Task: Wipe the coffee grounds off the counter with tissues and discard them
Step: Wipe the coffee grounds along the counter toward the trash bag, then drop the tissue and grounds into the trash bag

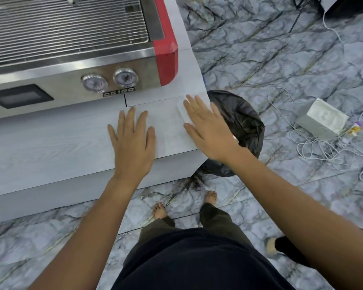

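the tabletop [50, 143] looks like pale grey wood-grain laminate with a matt, finely lined surface, and the white tissue [181, 109] lying flat on it is soft, matt paper. the espresso machine [71, 65] is brushed metal with a dull sheen, its ribbed drip grate [61, 24] is shiny steel, its corner panel [166, 49] is glossy red plastic or enamel, and its two gauges [110, 80] have glassy faces in polished rims. the bin liner [241, 126] is thin, crinkled black plastic with a slight gloss, and the floor [260, 49] is smooth, veined grey marble-look tile.
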